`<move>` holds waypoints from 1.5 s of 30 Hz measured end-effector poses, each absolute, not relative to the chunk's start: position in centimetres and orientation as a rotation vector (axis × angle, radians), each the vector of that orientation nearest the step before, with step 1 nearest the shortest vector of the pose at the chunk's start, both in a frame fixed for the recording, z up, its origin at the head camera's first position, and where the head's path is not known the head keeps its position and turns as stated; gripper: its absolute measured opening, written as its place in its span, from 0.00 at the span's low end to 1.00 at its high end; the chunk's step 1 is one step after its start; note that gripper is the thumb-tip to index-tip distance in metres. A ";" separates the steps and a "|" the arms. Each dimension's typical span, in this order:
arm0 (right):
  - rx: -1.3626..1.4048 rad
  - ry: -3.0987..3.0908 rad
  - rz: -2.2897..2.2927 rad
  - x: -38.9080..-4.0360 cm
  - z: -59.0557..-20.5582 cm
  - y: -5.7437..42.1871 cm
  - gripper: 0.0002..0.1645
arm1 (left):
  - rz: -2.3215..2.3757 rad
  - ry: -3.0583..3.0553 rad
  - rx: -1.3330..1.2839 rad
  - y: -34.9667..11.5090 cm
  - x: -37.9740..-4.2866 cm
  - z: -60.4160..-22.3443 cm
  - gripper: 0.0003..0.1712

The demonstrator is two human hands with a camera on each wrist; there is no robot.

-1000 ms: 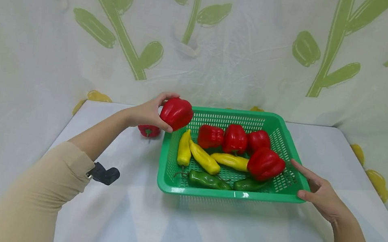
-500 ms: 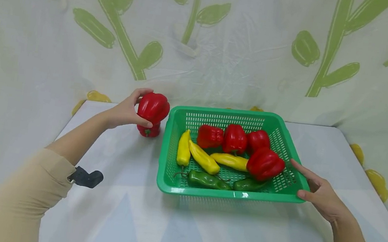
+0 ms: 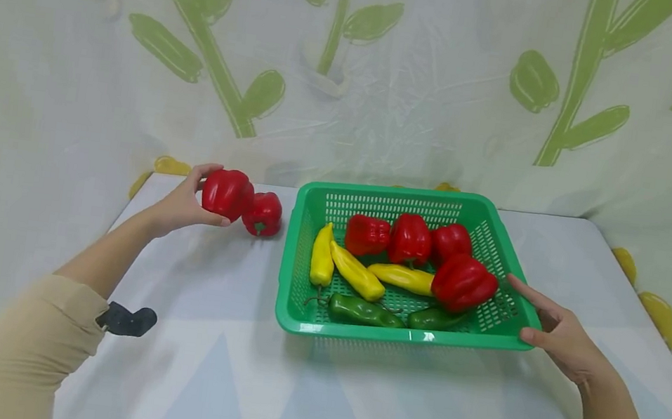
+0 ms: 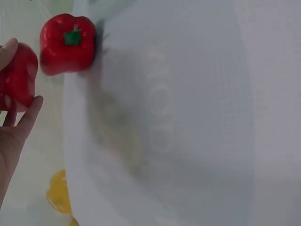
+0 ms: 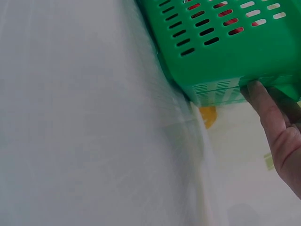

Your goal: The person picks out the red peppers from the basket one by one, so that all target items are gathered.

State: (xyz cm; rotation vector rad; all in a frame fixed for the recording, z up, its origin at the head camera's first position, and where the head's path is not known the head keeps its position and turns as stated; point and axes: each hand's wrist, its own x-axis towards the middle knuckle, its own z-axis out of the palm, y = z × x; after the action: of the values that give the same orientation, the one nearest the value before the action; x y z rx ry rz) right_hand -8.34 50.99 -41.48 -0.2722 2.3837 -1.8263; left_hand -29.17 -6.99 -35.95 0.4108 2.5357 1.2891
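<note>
My left hand (image 3: 184, 204) holds a shiny red bell pepper (image 3: 227, 194) between thumb and fingers, at the far left of the table. Just right of it, a second red bell pepper (image 3: 262, 214) sits on the table, its green stem facing the front; the left wrist view shows this pepper (image 4: 68, 44) beside the held one (image 4: 19, 77). My right hand (image 3: 563, 342) rests at the near right corner of a green plastic basket (image 3: 421, 336), thumb at the rim and straight fingers along the side wall. In the right wrist view, fingers (image 5: 270, 113) touch its slotted wall.
Inside the basket lie several red bell peppers (image 3: 411, 239), yellow peppers (image 3: 356, 272) and two green peppers (image 3: 364, 312). A pale patterned cloth (image 3: 249, 382) covers the table. Behind it hangs a curtain (image 3: 401, 105) printed with green leaves.
My left hand has carried its bell pepper left, from the basket's left rim past the pepper on the table, and lower. My right hand and the basket have stayed in place.
</note>
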 end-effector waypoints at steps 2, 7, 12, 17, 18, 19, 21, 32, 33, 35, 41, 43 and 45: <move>-0.260 2.403 -1.806 -8.3 -41.3 51.1 0.38 | 1.300 2.552 0.388 -7.2 -29.3 -36.6 0.64; -0.266 2.419 -1.793 -8.2 -41.0 51.2 0.38 | 1.328 2.587 0.326 -7.5 -29.5 -38.0 0.64; -0.292 2.408 -1.807 -8.2 -40.9 51.1 0.38 | 1.346 2.618 0.294 -8.0 -29.9 -39.1 0.64; -0.270 2.414 -1.806 -8.2 -41.0 51.2 0.38 | 1.354 2.600 0.257 -8.2 -30.4 -40.4 0.63; -0.269 2.413 -1.804 -8.2 -41.1 51.2 0.38 | 1.350 2.594 0.251 -8.2 -30.5 -40.8 0.63; -0.267 2.414 -1.800 -8.1 -41.1 51.2 0.38 | 1.344 2.588 0.245 -8.3 -30.5 -41.1 0.63; -0.264 2.413 -1.796 -8.1 -41.2 51.1 0.38 | 1.334 2.579 0.242 -8.4 -30.5 -41.6 0.63; -0.265 2.435 -1.783 -8.1 -41.4 50.7 0.38 | 1.357 2.549 0.226 -7.9 -30.7 -43.1 0.63; -0.266 2.436 -1.785 -8.1 -41.4 50.7 0.38 | 1.358 2.548 0.222 -7.8 -30.9 -43.1 0.63; -0.265 2.440 -1.785 -8.0 -41.3 50.6 0.38 | 1.362 2.542 0.213 -7.8 -31.3 -43.1 0.63; -0.269 2.441 -1.784 -8.1 -41.4 50.6 0.38 | 1.334 2.537 0.210 -7.8 -32.0 -42.8 0.65; -0.268 2.439 -1.785 -8.1 -41.4 50.6 0.37 | 1.303 2.542 0.230 -7.8 -32.0 -42.6 0.66; -0.262 2.433 -1.793 -8.1 -41.4 50.7 0.37 | 1.271 2.542 0.266 -7.7 -31.9 -42.3 0.67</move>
State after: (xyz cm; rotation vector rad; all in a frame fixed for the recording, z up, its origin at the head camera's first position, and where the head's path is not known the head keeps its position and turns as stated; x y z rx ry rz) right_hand -8.06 50.74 -41.42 -0.2616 2.4331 -1.7934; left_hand -31.92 -7.70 -42.32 0.2665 2.5422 1.2706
